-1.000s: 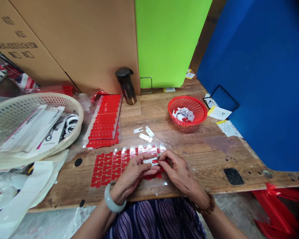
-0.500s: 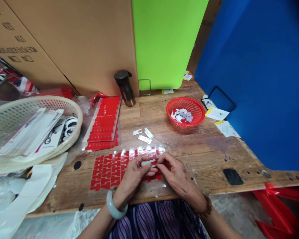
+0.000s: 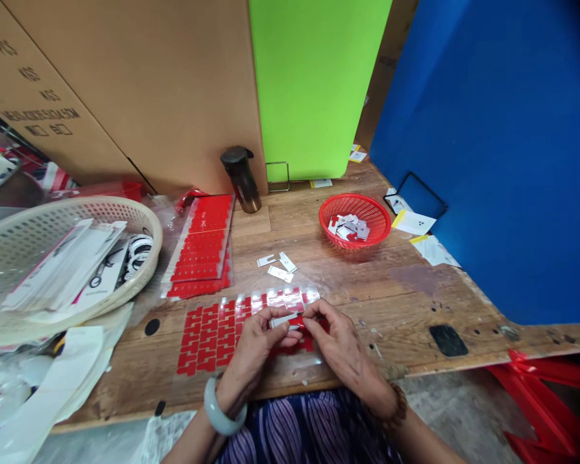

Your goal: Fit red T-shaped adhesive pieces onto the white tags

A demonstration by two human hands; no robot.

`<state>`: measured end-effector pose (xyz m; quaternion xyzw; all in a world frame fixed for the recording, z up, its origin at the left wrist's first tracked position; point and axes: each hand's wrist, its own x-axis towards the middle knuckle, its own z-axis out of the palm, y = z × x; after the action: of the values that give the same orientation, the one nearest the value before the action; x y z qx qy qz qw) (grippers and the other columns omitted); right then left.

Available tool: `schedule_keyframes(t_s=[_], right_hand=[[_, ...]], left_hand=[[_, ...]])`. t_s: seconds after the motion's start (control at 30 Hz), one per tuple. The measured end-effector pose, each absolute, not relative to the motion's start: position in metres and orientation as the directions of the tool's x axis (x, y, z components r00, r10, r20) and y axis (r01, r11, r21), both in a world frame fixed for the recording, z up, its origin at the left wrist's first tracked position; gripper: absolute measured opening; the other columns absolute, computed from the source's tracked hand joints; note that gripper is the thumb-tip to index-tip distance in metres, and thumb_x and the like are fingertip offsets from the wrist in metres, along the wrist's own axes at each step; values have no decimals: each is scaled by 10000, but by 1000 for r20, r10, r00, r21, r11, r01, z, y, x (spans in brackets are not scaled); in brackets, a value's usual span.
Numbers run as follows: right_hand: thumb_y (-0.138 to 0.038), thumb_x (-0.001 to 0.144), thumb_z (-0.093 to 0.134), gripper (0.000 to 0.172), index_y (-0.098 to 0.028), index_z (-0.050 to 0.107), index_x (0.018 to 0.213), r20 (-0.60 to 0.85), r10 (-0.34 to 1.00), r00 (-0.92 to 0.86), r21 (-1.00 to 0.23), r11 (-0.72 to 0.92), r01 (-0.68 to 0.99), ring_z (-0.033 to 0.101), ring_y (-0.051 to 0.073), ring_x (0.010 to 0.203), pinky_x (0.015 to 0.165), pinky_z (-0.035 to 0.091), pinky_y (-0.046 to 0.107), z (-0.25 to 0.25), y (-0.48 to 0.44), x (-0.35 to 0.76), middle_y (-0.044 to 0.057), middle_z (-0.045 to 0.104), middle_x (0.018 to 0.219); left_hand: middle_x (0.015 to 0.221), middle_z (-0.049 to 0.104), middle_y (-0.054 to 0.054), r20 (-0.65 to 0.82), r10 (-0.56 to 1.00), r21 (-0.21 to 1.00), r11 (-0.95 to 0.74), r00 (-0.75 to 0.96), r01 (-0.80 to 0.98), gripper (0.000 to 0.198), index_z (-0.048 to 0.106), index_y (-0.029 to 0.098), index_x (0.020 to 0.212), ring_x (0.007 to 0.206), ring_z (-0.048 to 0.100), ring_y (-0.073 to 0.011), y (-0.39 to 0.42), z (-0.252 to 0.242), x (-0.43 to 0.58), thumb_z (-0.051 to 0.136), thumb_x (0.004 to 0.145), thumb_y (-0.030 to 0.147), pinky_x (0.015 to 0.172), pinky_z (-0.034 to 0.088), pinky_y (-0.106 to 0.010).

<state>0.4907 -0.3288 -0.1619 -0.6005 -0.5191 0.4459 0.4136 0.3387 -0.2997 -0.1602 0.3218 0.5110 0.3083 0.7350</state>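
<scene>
Plate [image 3: 281, 319] is held, lower ctr of frame, btwn L hand's [image 3: 252, 345] thumb & fingers, nearly closed; red bit [image 3: 296, 321] at its R end is pinched by R hand [image 3: 342, 345], thumb & index tips almost together. Red sheet [image 3: 205, 338] is part-covered by both hands. Beyond, loose plates [image 3: 280, 274] are scattered nr ctr; R of ctr, basket [image 3: 381, 224] is part-filled w/ white pcs [image 3: 348, 228]. Cup [image 3: 245, 185] is stood upper ctr.

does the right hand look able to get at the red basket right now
Probably yes: nothing upright stands between the right hand and the open-topped red basket, though that hand is busy at the white piece in the left hand.
</scene>
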Motion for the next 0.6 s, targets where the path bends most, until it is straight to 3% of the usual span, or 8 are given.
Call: schedule_keyframes(t_s=[0.6], right_hand=[[-117, 812, 442, 114, -204, 503, 772, 15, 997, 82, -873, -26, 487, 518, 154, 722, 638, 393, 262, -171, -328, 485, 18, 572, 791]], left_hand=[[667, 721, -99, -597, 761, 743, 644, 255, -181, 415, 569, 87, 964, 604, 698, -161, -305, -160, 340, 787, 636, 215, 627, 552, -207]])
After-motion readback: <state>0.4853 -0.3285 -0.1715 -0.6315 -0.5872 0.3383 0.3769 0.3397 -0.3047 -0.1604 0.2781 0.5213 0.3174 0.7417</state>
